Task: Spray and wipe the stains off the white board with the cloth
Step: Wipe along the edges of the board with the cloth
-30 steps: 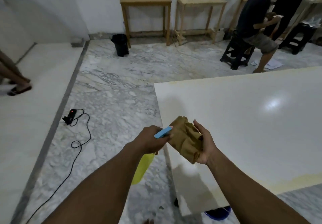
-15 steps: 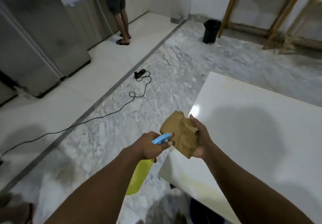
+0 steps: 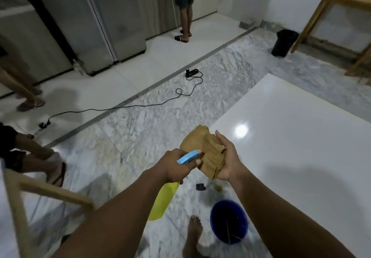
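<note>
The left hand is wrapped around the blue trigger head of a yellow plastic spray bottle, its nozzle touching the crumpled tan cloth that the right hand grips, both held just off the near-left edge of the glossy white board. Below the board's edge, a round dark-blue bucket stands on the grey marble floor beside 1 bare foot. A black cable trails across the floor beyond the board's left side.
</note>
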{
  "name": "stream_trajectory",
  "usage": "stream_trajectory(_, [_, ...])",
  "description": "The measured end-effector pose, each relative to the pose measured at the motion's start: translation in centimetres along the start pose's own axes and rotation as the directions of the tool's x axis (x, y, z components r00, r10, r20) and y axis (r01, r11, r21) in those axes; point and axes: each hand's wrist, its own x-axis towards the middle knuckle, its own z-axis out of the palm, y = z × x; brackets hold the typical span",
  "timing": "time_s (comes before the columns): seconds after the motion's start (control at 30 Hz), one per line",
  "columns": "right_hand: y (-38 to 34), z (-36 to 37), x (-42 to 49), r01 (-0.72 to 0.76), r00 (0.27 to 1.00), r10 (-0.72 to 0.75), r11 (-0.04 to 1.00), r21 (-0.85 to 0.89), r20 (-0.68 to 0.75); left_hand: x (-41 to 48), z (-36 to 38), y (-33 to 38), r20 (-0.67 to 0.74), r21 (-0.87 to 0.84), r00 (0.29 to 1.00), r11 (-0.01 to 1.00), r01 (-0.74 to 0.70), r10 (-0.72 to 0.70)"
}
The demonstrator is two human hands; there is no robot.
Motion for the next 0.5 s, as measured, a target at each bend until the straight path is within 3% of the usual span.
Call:
stream_trajectory(0.17, [3.6,-0.6,-3.5,-0.061,0.998,0.061,0.998,0.008,0.018,-5.5,3.0,-1.2,-0.065,-0.053,0.997,0.998,0.024,-0.028])
stream_trajectory(0.37, [3.0,-2.5,-5.5,-0.098,0.994,0.097,0.995,0.013,0.047,-5.9,5.4,-0.2,-0.142,-0.024,0.986,0.996,0.088,-0.09])
stream_trajectory(0.5, [0.1,-5.3,-4.6,-0.096,0.995,0.099,0.986,-0.134,0.015,-4.7,7.8,0.7,-0.155,-0.128,0.984,0.989,0.073,-0.092])
